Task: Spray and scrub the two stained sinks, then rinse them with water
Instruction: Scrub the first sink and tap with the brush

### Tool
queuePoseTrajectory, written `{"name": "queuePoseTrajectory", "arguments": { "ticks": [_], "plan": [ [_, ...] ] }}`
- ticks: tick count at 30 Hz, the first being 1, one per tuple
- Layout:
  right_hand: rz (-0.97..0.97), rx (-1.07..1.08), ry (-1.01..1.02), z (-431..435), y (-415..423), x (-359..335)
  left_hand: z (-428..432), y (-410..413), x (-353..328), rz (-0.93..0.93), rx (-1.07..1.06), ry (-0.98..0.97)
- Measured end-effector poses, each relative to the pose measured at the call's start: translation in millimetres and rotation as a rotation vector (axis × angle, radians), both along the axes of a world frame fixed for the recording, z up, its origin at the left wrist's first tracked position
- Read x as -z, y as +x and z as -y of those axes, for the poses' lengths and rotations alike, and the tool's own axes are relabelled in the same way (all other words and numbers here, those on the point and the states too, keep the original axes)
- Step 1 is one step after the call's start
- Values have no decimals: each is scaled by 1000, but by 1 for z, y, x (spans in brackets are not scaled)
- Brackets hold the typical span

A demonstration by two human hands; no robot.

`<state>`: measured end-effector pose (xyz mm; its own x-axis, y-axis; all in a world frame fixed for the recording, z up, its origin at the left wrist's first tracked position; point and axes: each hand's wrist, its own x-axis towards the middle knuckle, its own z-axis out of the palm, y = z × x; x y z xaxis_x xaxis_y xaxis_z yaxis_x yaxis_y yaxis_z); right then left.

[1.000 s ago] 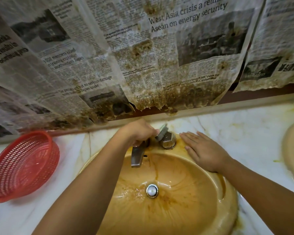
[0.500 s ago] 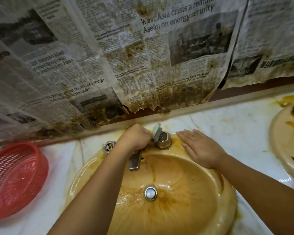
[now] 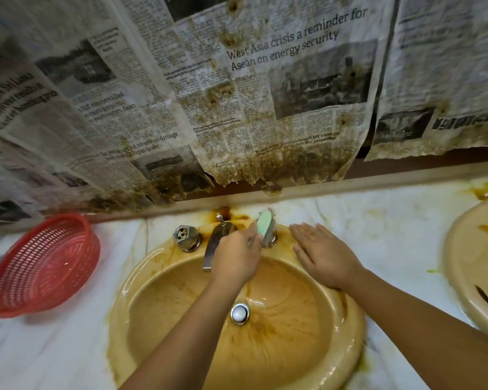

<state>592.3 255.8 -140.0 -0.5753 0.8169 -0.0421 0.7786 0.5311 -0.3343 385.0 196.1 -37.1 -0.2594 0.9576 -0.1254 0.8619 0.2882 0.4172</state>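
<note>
A yellow, brown-stained sink [image 3: 158,280] fills the lower middle, with a chrome drain [image 3: 239,313] and a chrome spout [image 3: 214,246]. My left hand [image 3: 237,256] grips a green scrub brush [image 3: 265,226] and holds it on edge against the right tap knob, which it mostly hides. The left tap knob [image 3: 186,237] stands bare. My right hand [image 3: 321,257] lies flat, fingers spread, on the sink's right rim. A second stained sink [image 3: 471,266] shows at the right edge.
A red plastic basket [image 3: 43,266] sits on the white marble counter [image 3: 383,235] to the left. Stained newspaper sheets [image 3: 237,108] hang on the wall behind the sinks, their lower edges torn and brown.
My left hand has slid right off the spout, bringing the brush onto the right knob. The left knob and spout now show. My right hand has stayed on the rim.
</note>
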Motion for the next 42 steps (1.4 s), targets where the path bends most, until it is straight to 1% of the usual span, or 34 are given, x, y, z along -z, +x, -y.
{"name": "queuePoseTrajectory", "arguments": {
  "ticks": [2, 4, 7, 9, 11, 12, 13, 14, 16, 18, 20, 22, 24, 27, 30, 32, 34, 37, 39, 42],
  "plan": [
    [-13, -28, -11, 1, 4, 2, -2, 8, -1, -168, -38, 18],
    [-14, -59, -15, -1, 6, 4, -8, 14, -6, -267, -41, 10],
    [7, -87, 1, -2, 7, 6, -11, 19, -10, -301, -6, -29],
    [-17, -95, 19, -3, 7, 5, -6, 19, -14, -307, -60, -4],
    [-109, -94, 88, -2, 7, 4, 0, 23, -13, -307, -43, -8],
    [-195, -99, 120, 0, 7, 1, 5, 30, -10, -294, -7, -8],
    [-312, -98, 133, 3, 4, -3, 9, 40, -8, -258, 12, 4],
    [-444, -89, 99, 6, 1, -9, 13, 49, -5, -192, 5, 22],
    [-682, -32, -95, 16, -11, -23, 15, 63, 2, -23, -51, 40],
    [-843, 104, -351, 21, -20, -38, 15, 70, 7, 144, -108, 24],
    [-877, 207, -526, 23, -23, -49, 17, 71, 10, 305, -145, 10],
    [-861, 235, -606, 20, -23, -56, 18, 71, 13, 502, -166, 6],
    [-845, 251, -665, 15, -26, -55, 18, 67, 19, 635, -177, 11],
    [-769, 224, -716, 9, -32, -46, 19, 64, 26, 722, -194, 3],
    [-729, 195, -649, 8, -33, -39, 19, 64, 26, 775, -255, 45],
    [-677, 175, -509, -1, -28, -36, 19, 60, 28, 757, -317, 114],
    [-581, 175, -387, -18, -23, -32, 20, 53, 32, 715, -416, 160],
    [-540, 139, -428, -38, -17, -31, 21, 39, 41, 557, -492, 157],
    [-561, 81, -470, -44, -10, -31, 20, 31, 47, 429, -471, 129],
    [-585, 56, -486, -48, -4, -29, 15, 25, 49, 267, -394, 95]
  ]
}}
